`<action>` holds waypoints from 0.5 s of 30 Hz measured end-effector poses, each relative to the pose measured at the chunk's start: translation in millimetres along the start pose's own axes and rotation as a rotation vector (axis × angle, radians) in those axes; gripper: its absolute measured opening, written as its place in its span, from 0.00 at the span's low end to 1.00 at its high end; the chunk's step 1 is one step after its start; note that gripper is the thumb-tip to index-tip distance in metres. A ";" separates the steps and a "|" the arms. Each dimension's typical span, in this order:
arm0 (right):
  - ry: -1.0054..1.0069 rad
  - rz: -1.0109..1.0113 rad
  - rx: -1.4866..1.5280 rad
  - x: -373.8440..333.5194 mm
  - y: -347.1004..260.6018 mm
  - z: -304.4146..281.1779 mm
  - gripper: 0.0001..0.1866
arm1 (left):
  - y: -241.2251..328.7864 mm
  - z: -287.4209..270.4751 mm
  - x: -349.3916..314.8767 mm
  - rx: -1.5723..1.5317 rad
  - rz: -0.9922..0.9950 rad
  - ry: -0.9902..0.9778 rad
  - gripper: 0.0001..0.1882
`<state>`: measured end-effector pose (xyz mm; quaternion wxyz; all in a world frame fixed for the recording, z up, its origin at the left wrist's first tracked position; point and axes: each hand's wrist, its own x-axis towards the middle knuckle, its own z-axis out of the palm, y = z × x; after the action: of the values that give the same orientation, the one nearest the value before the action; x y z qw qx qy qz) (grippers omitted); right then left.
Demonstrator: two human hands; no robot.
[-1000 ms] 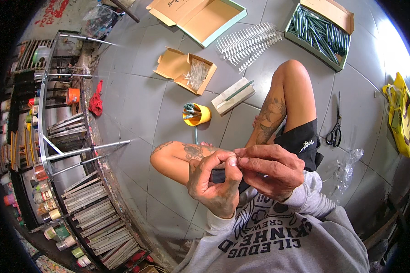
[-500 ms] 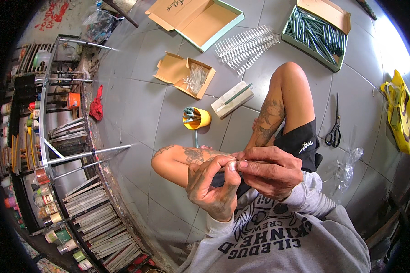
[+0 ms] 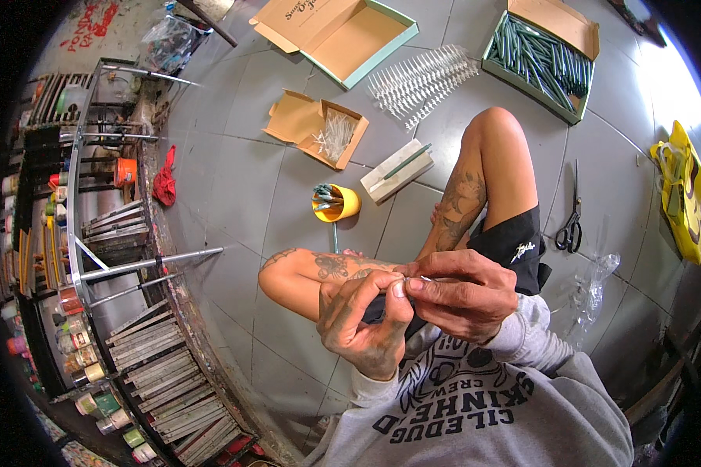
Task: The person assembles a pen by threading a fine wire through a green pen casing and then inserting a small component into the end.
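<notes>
Above my lap, the fingertips of my left hand [image 3: 366, 319] and my right hand [image 3: 466, 292] meet in a pinch. A tiny pale, shiny piece shows between them, too small and covered to name. On the floor ahead stands a yellow cup [image 3: 354, 201] holding dark green pen-like sticks [image 3: 326, 199]. Beside it, a whitish block [image 3: 391, 180] carries one green stick [image 3: 407, 161]. Farther off, a small cardboard box [image 3: 287, 105] contains thin clear pieces [image 3: 336, 134]. Rows of clear plastic parts [image 3: 424, 80] lie to its right.
A box [image 3: 554, 17] full of dark green sticks [image 3: 533, 58] sits at far right, an open carton [image 3: 358, 43] at the top. Black scissors [image 3: 571, 229], crumpled clear plastic [image 3: 594, 289] and a yellow bag [image 3: 684, 191] lie to the right. A metal-framed rack [image 3: 76, 210] with jars stands left.
My fingers have shifted slightly, and a little more of the pale, shiny piece shows between them. Both hands stay pinched in nearly the same place.
</notes>
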<state>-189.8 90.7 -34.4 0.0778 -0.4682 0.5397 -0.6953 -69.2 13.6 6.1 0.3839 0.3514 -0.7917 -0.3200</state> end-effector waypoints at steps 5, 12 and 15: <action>-0.022 0.009 -0.030 1.3 -2.5 -0.7 0.17 | 1.1 -1.3 1.1 0.011 -0.008 0.001 0.07; 0.055 0.000 -0.096 -6.2 -2.6 7.7 0.16 | 0.2 -1.5 3.5 0.046 0.045 -0.012 0.06; 0.086 -0.011 -0.111 -9.1 -1.0 10.2 0.16 | -2.1 -1.9 3.2 0.056 0.041 -0.015 0.06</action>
<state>-176.9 89.7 -38.9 0.0247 -0.4446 0.5775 -0.6842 -68.4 9.5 6.7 0.3744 0.3434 -0.8101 -0.2926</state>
